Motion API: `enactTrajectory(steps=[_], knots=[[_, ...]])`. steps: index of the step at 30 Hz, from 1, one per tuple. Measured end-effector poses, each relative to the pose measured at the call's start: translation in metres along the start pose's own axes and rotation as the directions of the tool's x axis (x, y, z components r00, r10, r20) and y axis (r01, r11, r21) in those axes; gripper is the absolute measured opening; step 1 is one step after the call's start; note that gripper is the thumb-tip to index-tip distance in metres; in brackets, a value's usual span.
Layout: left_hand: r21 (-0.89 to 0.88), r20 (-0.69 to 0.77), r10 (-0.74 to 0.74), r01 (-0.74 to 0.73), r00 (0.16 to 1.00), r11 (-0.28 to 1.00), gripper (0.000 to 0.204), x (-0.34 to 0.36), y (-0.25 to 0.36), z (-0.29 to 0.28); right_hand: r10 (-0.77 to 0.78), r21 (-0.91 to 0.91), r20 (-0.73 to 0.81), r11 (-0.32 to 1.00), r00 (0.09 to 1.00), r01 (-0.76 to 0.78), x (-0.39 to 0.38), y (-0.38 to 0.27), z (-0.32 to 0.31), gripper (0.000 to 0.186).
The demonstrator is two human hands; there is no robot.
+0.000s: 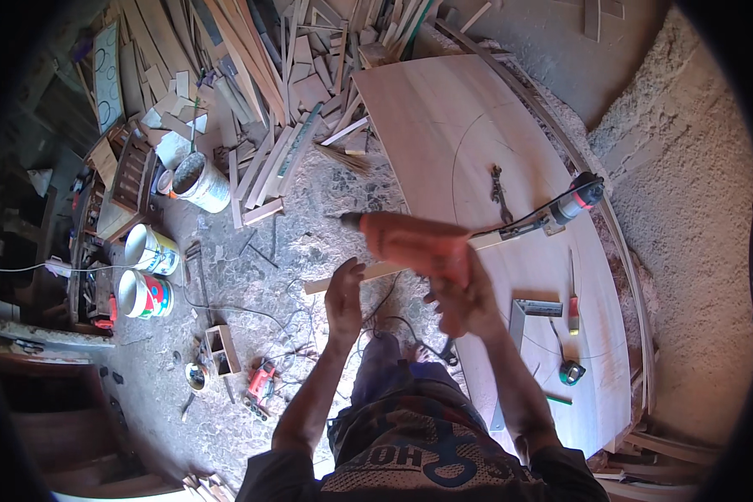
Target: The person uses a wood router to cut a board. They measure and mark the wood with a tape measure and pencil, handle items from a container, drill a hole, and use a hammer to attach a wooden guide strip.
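At ctr, R hand (468, 303) grips, part-hides blurry drill (410, 240); L hand (344, 301) half-curled, empty.

The drill (418, 243) is blurred; whether a bit is fitted cannot be told. The strip (378, 272) is partly covered by the drill, the square (539, 309) by the right forearm (514, 385). Markings on the tape (571, 373) cannot be read.

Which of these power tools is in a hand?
The orange drill, gripped by the right hand; the red tool sits on the floor, the silver tool on the wooden board.
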State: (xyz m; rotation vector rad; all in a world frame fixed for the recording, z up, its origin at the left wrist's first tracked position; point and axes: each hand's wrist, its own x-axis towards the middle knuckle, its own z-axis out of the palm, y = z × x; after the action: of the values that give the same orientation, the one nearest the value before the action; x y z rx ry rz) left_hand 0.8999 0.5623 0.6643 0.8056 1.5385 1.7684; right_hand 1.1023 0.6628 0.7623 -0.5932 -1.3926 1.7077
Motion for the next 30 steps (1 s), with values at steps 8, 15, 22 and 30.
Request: enactTrajectory(steps=[8, 15, 22, 30], knots=[[-0.809, -0.189, -0.385, 0.079, 0.903, 0.582, 0.072, -0.062, 0.052, -0.075, 0.34, -0.685, 0.457, 0.724, 0.822, 0.081, -0.041, 0.077, 0.13, 0.081], [-0.707, -0.483, -0.477, -0.006, 0.734, 0.707, 0.029, -0.13, -0.087, -0.226, 0.295, -0.553, 0.702, 0.799, 0.648, 0.236, -0.1, 0.206, 0.183, 0.078], [-0.177, -0.83, -0.485, 0.694, 0.276, 0.698, 0.103, -0.155, -0.309, -0.341, 0.7, -0.862, 0.475, 0.493, 0.533, 0.12, -0.188, 0.32, 0.107, 0.072], [-0.041, -0.777, -0.578, 0.898, 0.247, 0.438, 0.103, -0.117, -0.559, -0.41, 0.813, -0.976, 0.218, 0.186, 0.54, 0.114, -0.244, 0.385, 0.015, 0.057]])
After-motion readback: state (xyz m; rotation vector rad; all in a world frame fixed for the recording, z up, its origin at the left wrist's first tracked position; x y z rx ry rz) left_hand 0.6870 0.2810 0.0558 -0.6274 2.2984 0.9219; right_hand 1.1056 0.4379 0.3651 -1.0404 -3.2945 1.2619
